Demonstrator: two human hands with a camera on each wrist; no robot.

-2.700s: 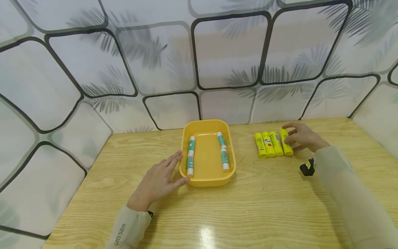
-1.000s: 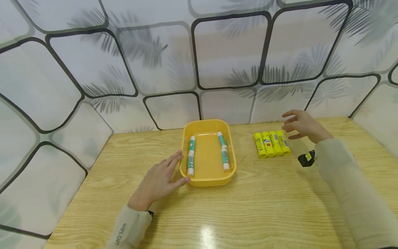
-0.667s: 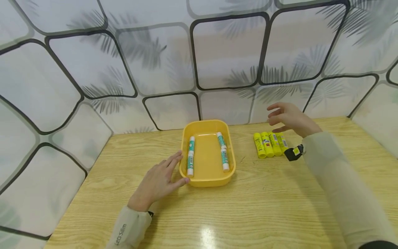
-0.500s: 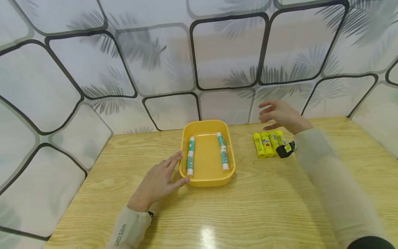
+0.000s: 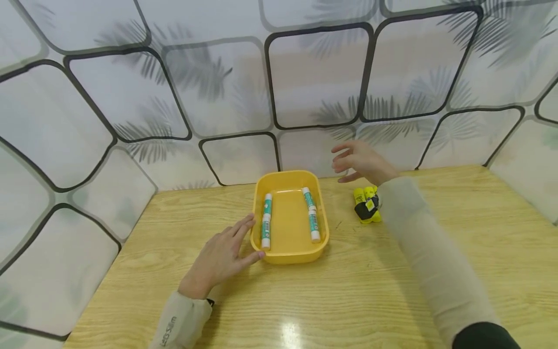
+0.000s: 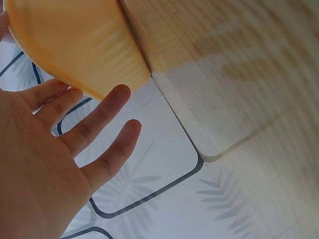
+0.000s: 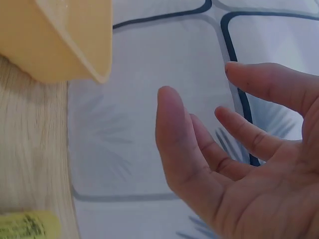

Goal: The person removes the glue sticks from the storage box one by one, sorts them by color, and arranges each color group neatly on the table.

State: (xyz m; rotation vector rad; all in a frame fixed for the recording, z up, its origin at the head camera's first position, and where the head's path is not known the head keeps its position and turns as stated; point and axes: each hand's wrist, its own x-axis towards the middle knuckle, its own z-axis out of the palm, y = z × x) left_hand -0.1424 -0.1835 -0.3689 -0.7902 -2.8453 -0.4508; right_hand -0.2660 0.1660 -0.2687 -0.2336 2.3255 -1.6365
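Note:
In the head view, my left hand [image 5: 222, 259] rests against the near left rim of a yellow plastic tray [image 5: 291, 258], fingers spread and fairly straight. Inside the tray lie white-and-teal glue sticks, with a pair [image 5: 266, 220] end to end along the left wall and another pair [image 5: 311, 213] along the right. My right hand [image 5: 359, 161] is raised between the tray and the yellow glue sticks [image 5: 359, 196], fingers loosely bent, holding nothing. The right wrist view shows a gap between its thumb and fingers. The right sleeve and a black wrist camera hide part of the yellow row.
A wood-grain table [image 5: 270, 305] carries everything. Patterned panels [image 5: 320, 77] close it in at the back and on both sides. The tray stands close to the back panel.
My right hand released the rightmost yellow glue stick beside the others, then lifted and moved left toward the tray. The left hand has stayed at the tray's rim.

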